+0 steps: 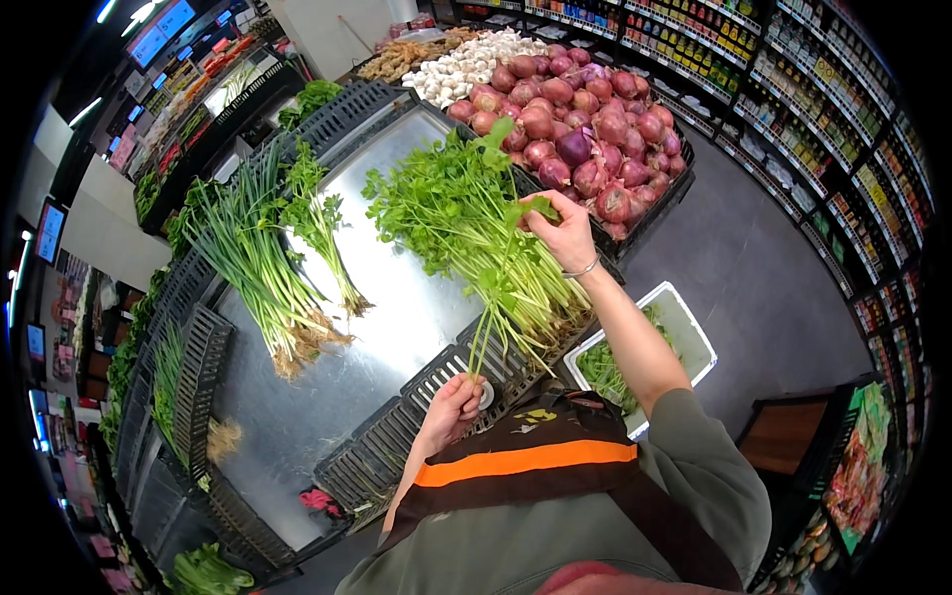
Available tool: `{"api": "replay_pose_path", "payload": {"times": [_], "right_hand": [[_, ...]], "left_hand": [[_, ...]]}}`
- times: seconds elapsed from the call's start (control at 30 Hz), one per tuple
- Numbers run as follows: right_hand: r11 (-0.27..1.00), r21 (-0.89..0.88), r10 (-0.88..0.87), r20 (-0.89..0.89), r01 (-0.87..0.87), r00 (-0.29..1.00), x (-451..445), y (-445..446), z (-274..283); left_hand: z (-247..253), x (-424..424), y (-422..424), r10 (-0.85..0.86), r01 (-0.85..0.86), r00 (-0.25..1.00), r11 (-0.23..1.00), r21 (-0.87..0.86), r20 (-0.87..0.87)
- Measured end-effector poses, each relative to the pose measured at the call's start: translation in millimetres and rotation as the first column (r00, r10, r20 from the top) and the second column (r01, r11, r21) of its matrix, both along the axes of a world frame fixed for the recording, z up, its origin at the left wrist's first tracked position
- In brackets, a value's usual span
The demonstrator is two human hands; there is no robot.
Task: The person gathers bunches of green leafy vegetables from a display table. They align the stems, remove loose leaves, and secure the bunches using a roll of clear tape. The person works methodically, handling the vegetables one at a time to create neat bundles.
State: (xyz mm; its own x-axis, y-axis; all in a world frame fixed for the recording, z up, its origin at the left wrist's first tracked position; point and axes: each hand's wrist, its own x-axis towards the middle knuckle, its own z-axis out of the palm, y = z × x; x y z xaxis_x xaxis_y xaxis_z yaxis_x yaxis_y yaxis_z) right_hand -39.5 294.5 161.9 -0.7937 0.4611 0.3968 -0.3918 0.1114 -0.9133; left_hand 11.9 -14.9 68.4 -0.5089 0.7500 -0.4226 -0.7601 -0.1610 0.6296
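My left hand grips the lower stem ends of a thin bunch of leafy celery stalks above the slotted black rail. Up by its leaves, my right hand pinches a green celery leaf between thumb and fingers. Beneath and beyond lies a large pile of leafy celery, its roots towards me. Farther left on the metal counter are a smaller celery bunch and a heap of green onions with roots on.
Red onions fill a black crate beyond my right hand, with garlic bulbs behind. A white foam box holding green trimmings stands on the floor at right. The black slotted rail edges the counter; a pink-and-black cloth item lies near it.
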Motion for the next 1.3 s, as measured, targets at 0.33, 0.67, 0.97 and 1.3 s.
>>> {"api": "replay_pose_path", "payload": {"times": [0.33, 0.67, 0.97, 1.3], "right_hand": [[0.982, -0.093, 0.162, -0.035, -0.165, 0.986, 10.5, 19.5, -6.7], [0.873, -0.488, -0.042, -0.06, 0.007, 0.997, 85.3, 61.1, 16.9], [0.736, -0.146, -0.603, 0.304, 0.661, 0.738, 276.6, 230.1, -30.3], [0.84, 0.448, -0.48, 0.876, 0.308, 0.034, 313.4, 247.5, -254.4]], "left_hand": [[7.0, -3.4, -14.2, 0.103, -0.191, 0.918, 0.961, -0.2, -0.382], [8.3, -5.6, 11.4, 0.092, -0.206, 0.89, 0.955, -0.213, -0.446], [14.2, -23.5, -10.0, 0.341, -0.342, 0.917, 0.939, 0.03, -0.206], [5.8, -18.4, -7.9, 0.388, -0.385, 0.921, 0.921, 0.057, -0.044]]}}
